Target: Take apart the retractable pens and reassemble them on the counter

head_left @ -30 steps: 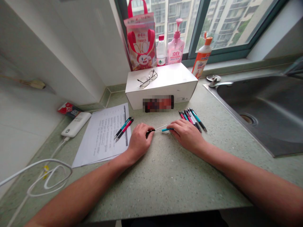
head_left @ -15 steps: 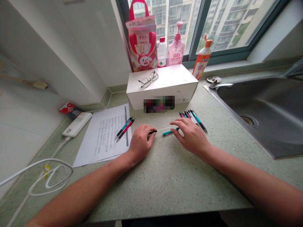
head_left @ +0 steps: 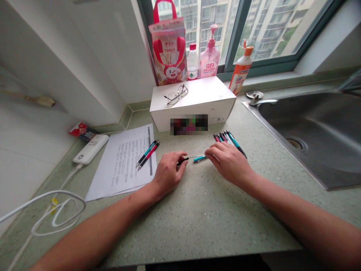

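Observation:
My left hand (head_left: 168, 168) is closed on a short black pen grip section (head_left: 183, 161) just above the counter. A thin pen refill (head_left: 196, 156) spans the gap between my hands. The fingertips of my right hand (head_left: 227, 160) pinch its right end; whether its left end is still inside the black section I cannot tell. Below the refill a turquoise pen barrel (head_left: 199, 159) lies on the counter, its right end hidden by my right hand. Several click pens (head_left: 235, 143) lie side by side behind that hand, partly covered by it.
Two pens (head_left: 147, 155) rest on printed sheets (head_left: 115, 162) at left. Beyond them are a white power bank (head_left: 91, 148) and its cable (head_left: 56, 192). A white box (head_left: 194, 94) bearing glasses (head_left: 177, 96) stands at the back. The sink (head_left: 313, 131) is on the right.
My right hand's fingers have closed on the refill's right end, which was free before. The left hand keeps its hold on the black section, nearly unmoved.

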`<state>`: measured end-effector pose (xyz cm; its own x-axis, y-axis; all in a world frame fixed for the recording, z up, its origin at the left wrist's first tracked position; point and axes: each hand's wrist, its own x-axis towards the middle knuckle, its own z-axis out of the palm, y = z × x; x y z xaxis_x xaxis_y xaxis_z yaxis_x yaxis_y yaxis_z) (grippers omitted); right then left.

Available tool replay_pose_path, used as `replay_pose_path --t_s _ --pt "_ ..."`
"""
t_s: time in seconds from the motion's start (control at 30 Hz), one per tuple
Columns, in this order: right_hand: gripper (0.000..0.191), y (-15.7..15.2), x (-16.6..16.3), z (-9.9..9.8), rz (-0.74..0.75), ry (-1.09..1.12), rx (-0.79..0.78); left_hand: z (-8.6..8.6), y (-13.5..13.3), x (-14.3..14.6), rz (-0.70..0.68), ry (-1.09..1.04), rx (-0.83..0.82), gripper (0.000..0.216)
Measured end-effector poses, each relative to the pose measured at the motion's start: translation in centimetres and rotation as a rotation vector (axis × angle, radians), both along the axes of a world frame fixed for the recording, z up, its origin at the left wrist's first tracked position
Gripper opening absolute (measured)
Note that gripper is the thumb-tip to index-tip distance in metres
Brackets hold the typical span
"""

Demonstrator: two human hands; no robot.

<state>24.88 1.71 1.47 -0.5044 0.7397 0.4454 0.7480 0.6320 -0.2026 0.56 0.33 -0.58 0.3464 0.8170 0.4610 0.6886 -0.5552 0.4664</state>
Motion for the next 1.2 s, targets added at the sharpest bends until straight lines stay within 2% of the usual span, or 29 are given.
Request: replay_pose_path --t_s 0.1,0.33,0.67,0.9,1.1,1.2 --pt "0.023 0.3 0.7 0.1 -0.05 0.052 -0.002 0.1 0.1 -0.2 0.041 -0.053 -0.055 0.018" --pt "0.023 -0.2 -0.1 -0.1 0.033 0.056 -0.038 0.4 0.1 -0.1 -0.006 -0.04 -0.042 0.019" --pt "0.021 -0.6 -0.4 -0.3 0.054 0.056 -0.104 0.5 0.0 0.2 -0.05 0.036 -0.069 0.011" --pt "0.017 -0.1 0.4 0.2 -0.01 0.059 -0.114 0.2 0.2 0.0 0.03 0.075 -0.076 0.01" --pt "0.009 -0.4 0.3 0.6 0.111 0.001 -0.27 0.1 0.3 0.1 -0.005 0.204 -0.078 0.007" --pt "0.008 -0.6 0.0 0.4 0.129 -0.052 -0.278 0.1 0.3 0.1 -0.041 0.233 -0.091 0.008"
